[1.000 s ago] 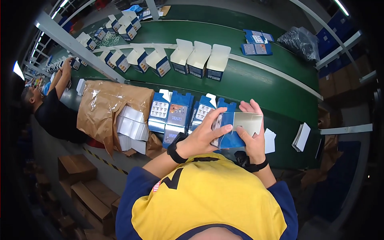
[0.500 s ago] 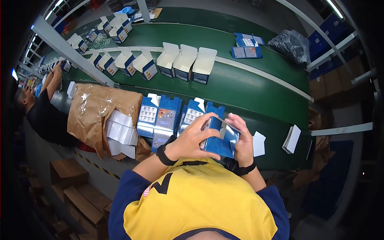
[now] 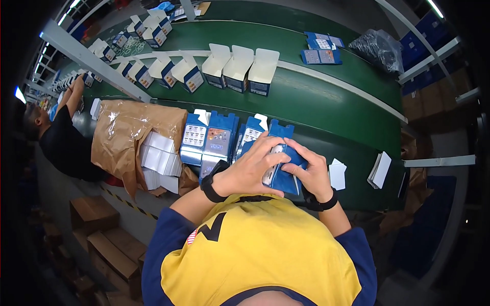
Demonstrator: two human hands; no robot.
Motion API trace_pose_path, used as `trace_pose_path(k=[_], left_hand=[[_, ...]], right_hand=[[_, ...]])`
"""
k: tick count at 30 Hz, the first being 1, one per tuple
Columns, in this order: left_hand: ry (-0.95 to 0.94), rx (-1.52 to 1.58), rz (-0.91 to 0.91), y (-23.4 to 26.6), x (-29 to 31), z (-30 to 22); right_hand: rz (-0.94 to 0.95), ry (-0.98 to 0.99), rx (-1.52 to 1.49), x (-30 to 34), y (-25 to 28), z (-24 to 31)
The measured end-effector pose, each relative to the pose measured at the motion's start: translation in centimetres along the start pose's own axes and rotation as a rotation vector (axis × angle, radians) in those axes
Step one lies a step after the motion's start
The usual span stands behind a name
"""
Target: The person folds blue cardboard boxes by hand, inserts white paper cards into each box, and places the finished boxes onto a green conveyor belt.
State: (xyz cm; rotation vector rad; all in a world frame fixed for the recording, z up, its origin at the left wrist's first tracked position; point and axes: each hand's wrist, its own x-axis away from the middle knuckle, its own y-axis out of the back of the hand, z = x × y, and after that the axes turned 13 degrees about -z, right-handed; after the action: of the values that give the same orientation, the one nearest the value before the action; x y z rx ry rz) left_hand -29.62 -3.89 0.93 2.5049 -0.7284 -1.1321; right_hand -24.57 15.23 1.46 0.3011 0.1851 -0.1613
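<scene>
A small blue carton [image 3: 287,182] is between my hands, close in front of my chest. My left hand [image 3: 253,167] grips its left side, fingers curled over the top. My right hand [image 3: 312,172] closes on it from the right, thumb and fingers pressing near the upper edge. The far side of the carton is hidden by my fingers. Just beyond and left of my hands lie flat blue printed cartons [image 3: 218,138] in stacks. Right of my right hand a white paper piece [image 3: 337,174] rests on the green bench.
A brown paper bag [image 3: 122,125] holds folded white inserts [image 3: 159,155] at the left. Open cartons [image 3: 237,71] stand in a row on the green conveyor [image 3: 326,97]. Farther right are a folded white stack [image 3: 379,170] and a dark plastic bag [image 3: 376,51]. A co-worker [image 3: 64,137] works at far left.
The carton's raised flap has come down under my fingers, and the carton has turned. My right hand has gone from spread fingers to gripping the top. The whole view has shifted slightly.
</scene>
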Motion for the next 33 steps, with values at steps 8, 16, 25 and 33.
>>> trace_pose_path(k=[8,16,25,33], left_hand=[[0.110,0.172,-0.094,-0.7,0.9,0.0],[0.180,0.247,-0.184,-2.0,1.3,0.3],[0.206,0.319,-0.209,-3.2,-0.5,0.6],[-0.388,-0.220,-0.098,-2.7,1.1,3.9]], right_hand=[[0.125,0.014,0.258,-0.3,0.8,0.8],[0.085,-0.185,-0.348,0.5,0.3,-0.5],[-0.226,-0.037,-0.689,0.1,-1.7,-1.1],[0.129,-0.702,-0.704,-2.8,3.1,-6.9]])
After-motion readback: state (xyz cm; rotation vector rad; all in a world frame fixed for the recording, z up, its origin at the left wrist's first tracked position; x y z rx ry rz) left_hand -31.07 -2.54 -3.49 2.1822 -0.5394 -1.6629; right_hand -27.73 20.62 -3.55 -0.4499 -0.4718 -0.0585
